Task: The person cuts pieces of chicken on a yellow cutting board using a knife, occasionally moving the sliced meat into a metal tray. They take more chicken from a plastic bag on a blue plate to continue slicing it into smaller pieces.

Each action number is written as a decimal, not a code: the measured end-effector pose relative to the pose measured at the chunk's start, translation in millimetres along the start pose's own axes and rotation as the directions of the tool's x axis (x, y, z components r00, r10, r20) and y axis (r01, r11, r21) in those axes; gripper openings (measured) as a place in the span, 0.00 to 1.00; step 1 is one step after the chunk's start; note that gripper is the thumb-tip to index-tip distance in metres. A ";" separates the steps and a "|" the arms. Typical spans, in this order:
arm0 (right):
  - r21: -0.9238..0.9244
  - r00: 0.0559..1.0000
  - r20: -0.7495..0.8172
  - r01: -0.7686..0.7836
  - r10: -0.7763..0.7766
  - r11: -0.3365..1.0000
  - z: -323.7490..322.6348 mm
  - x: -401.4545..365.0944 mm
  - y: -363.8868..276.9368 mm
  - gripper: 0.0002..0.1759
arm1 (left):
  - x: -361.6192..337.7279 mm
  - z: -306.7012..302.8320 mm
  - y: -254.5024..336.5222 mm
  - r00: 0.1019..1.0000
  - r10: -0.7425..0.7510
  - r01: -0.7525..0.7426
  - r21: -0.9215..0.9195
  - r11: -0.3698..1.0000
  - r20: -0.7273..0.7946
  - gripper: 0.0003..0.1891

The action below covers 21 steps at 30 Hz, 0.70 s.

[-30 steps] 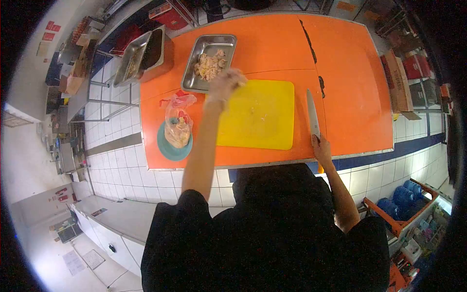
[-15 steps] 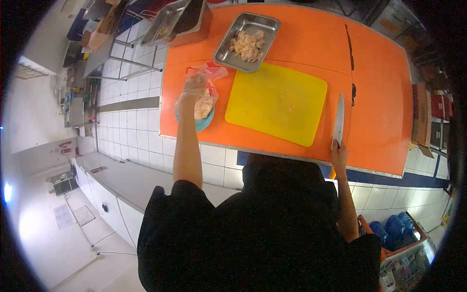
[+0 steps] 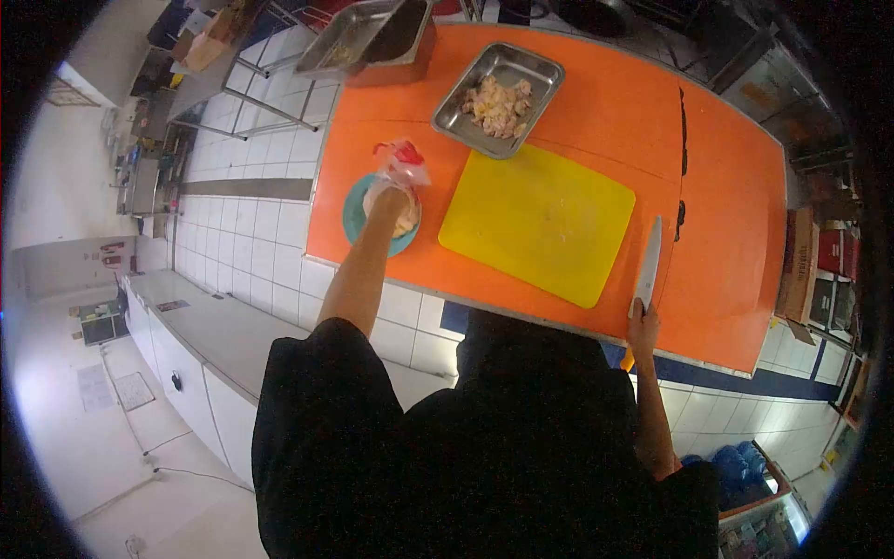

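Head view: left hand (image 3: 391,199) at clear-red plastic bag (image 3: 408,170), fingers hidden, pinch can't tell; right fingers (image 3: 641,318) wrap long steel knife (image 3: 650,262); hold blade apart.

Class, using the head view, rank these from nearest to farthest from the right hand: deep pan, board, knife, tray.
1. Knife: in the right hand.
2. Board: to its left.
3. Tray: beyond the board.
4. Deep pan: far left.
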State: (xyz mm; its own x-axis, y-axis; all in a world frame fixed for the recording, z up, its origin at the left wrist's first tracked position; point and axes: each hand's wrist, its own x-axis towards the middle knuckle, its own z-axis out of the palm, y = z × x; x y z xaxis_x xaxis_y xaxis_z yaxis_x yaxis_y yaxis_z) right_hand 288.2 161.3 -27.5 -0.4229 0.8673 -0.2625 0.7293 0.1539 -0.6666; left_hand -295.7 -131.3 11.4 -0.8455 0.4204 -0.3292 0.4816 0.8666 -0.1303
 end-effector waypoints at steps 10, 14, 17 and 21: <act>0.034 0.999 -0.017 -0.043 0.044 0.998 0.1 4.4 4.9 0.22 | -16.7 42.2 -10.3 0.980 0.149 -0.134 -0.121 0.984 0.129 0.18; 0.028 0.994 -0.078 0.072 -0.070 0.997 -9.9 -7.0 -8.9 0.22 | -36.2 -12.7 6.9 0.966 0.256 -0.253 0.283 0.925 0.025 0.18; 0.066 0.983 -0.114 0.153 -0.145 0.986 -9.0 -4.4 -6.7 0.22 | -22.7 14.0 -6.9 0.995 0.098 -0.093 0.112 0.989 -0.036 0.21; 0.127 1.000 -0.009 0.009 -0.008 0.992 2.8 1.5 15.0 0.19 | -30.3 -22.5 12.1 0.964 0.080 -0.094 0.047 0.994 0.252 0.24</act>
State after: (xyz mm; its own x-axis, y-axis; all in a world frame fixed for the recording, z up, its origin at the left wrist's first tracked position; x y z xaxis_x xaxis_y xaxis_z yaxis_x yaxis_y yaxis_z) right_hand 297.0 163.6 -39.9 -0.4241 0.8702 -0.2508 0.6511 0.1005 -0.7523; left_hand -269.4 -127.5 40.8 -0.7190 0.4068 -0.5635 0.5694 0.8097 -0.1420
